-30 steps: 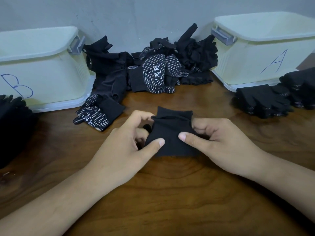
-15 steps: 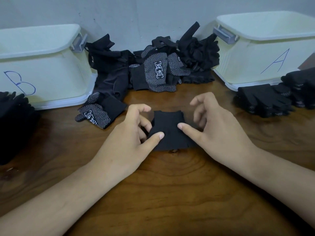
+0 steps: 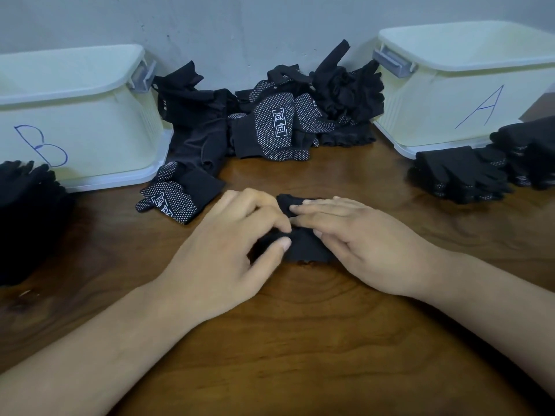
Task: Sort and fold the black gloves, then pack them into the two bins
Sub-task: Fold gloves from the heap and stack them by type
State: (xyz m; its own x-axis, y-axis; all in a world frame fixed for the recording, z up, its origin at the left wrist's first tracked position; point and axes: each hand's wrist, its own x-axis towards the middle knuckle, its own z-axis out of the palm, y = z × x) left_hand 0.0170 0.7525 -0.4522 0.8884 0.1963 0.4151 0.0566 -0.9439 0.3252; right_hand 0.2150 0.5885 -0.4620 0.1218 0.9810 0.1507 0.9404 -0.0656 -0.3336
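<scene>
A small folded black glove (image 3: pixel 303 249) lies on the wooden table in the middle of the view. My left hand (image 3: pixel 228 247) grips its left edge, thumb on top and fingers curled over it. My right hand (image 3: pixel 360 238) lies flat across the glove, straight fingers pressing it down and hiding most of it. The cream bin marked B (image 3: pixel 99 130) stands at the back left and the bin marked A (image 3: pixel 435 94) at the back right. A loose pile of black gloves (image 3: pixel 276 124), some with white dots, lies between them against the wall.
One dotted glove (image 3: pixel 171 201) lies apart in front of bin B, just left of my left hand. A stack of gloves (image 3: pixel 459 175) sits before bin A on the right. Another dark stack (image 3: pixel 27 211) sits at the left edge.
My right hand's fingers, raised half a second ago, have come down flat onto the glove. My left hand's fingers closed in over its left edge. The glove stays in place.
</scene>
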